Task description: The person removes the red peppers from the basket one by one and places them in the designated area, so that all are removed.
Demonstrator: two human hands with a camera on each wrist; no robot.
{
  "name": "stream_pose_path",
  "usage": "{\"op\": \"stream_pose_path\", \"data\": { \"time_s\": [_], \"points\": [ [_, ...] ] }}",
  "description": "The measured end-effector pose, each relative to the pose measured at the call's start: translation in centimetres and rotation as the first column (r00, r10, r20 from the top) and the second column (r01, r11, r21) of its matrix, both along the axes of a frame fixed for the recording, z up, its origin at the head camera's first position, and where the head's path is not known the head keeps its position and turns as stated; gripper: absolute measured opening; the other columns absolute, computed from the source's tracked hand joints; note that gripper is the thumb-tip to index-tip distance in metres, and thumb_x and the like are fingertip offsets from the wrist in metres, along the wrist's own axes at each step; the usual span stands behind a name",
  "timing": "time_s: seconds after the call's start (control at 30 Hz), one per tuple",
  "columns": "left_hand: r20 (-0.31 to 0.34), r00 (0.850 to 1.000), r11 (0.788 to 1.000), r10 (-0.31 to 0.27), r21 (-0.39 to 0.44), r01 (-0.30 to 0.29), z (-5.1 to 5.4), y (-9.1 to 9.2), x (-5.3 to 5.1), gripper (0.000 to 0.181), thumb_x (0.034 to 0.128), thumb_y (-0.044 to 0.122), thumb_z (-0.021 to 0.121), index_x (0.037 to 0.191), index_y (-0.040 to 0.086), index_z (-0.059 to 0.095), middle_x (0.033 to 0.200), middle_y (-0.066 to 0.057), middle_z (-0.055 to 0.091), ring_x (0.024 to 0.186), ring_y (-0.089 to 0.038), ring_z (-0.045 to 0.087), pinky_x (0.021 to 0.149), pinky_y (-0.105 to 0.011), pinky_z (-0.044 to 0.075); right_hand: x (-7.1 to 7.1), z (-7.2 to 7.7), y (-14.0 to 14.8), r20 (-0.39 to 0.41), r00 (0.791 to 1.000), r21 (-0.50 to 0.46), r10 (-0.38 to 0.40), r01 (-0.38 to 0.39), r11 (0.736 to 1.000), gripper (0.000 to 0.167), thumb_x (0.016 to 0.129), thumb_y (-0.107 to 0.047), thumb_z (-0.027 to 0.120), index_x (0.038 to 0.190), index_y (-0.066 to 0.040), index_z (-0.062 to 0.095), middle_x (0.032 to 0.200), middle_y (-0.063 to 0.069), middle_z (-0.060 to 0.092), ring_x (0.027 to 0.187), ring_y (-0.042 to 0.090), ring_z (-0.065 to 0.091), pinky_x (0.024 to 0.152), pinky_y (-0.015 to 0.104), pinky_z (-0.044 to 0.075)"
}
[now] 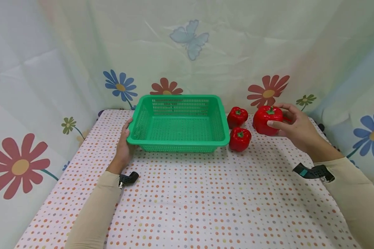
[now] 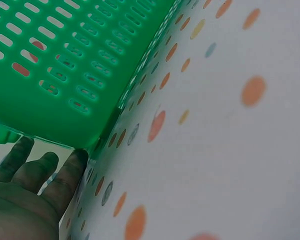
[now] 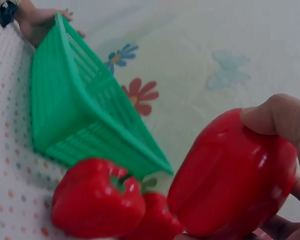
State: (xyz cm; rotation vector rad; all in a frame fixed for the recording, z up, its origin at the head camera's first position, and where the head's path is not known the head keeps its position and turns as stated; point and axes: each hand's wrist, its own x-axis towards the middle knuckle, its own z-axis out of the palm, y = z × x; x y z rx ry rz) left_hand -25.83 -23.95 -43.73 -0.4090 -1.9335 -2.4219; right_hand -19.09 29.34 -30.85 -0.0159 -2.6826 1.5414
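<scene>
A green plastic basket with slotted walls sits on the table, nothing inside it. At its left end, my left hand touches the outer side below the rim. In the left wrist view, the extended fingers meet the green wall; the thumb is hidden there. My right hand holds a glossy red bell pepper, thumb in front and fingers behind, to the right of the basket. Two more red bell peppers, a rear one and a front one, lie beside the basket's right end.
Under everything lies a polka-dot tablecloth. A pale curtain with flowers and a butterfly hangs close behind the basket and along both sides. A small red patch shows between the right hand's fingers; I cannot tell what it belongs to.
</scene>
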Motion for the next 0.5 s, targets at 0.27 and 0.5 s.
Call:
{"op": "stream_pose_path", "data": {
  "time_s": [0.27,0.5],
  "points": [
    [-0.007,1.0,0.999,0.029,-0.03,-0.029,-0.2,-0.5,0.1,0.05,0.1032,0.042,0.027,0.153,0.038,0.024,0.152,-0.005,0.031,0.13,-0.026,0.037,0.103,-0.045,0.028,-0.1,-4.6,1.9,0.096,0.991,-0.088,-0.091,0.099,0.991,0.084,0.092,-0.04,0.065,0.157,-0.02,0.017,0.156,0.022,0.021,0.136,0.043,0.03,0.075,0.015,0.053],
    [0.008,1.0,0.999,0.014,-0.04,-0.014,0.0,-0.2,0.3,0.051,0.104,0.04,0.024,0.155,0.036,0.02,0.157,-0.006,0.025,0.138,-0.028,0.032,0.11,-0.048,0.024,-0.4,-8.8,2.6,0.177,0.976,-0.055,-0.124,0.135,0.989,0.091,0.093,-0.044,0.064,0.159,-0.017,0.007,0.162,0.025,0.012,0.143,0.05,0.023,0.101,0.045,0.046]
  ]
}}
